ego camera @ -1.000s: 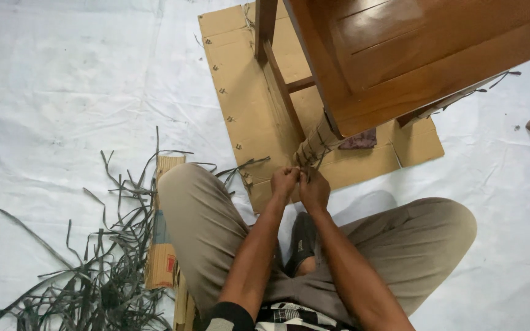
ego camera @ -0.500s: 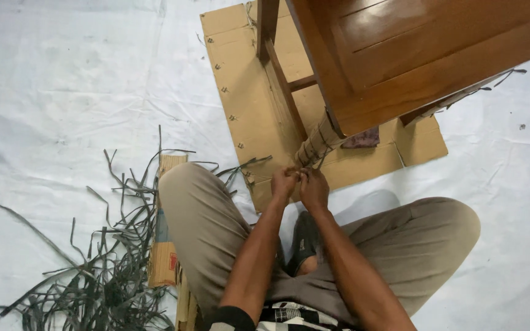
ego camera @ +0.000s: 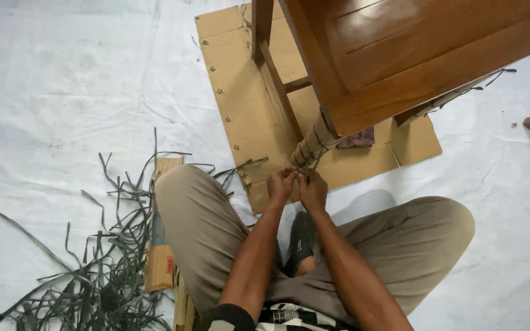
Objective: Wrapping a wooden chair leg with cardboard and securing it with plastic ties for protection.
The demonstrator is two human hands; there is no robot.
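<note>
Far left, a loose heap of dark flat strips lies on the white floor sheet, spreading up toward the person's left knee. Just right of it, a small folded cardboard piece sits against the left thigh, partly tucked under it. Person sits cross-legged in tan trousers, both forearms reaching forward to centre frame.

Left hand and right hand are close together, nearly touching, at the lower end of the wrapped chair leg. Fingers of both hands are curled in and pressed together, pinching what looks like a thin strand at the base of the wrap; the strand itself is too small to make out clearly. The leg is bound in pale woven strip, tilted, its foot near the hands.

Under the leg, a flattened cardboard sheet lies on the floor sheet. Above and right, the brown wooden chair fills the upper right. A dark cloth scrap lies on the cardboard just right of the leg. Loose dark strands hang off the chair's right edge.
</note>
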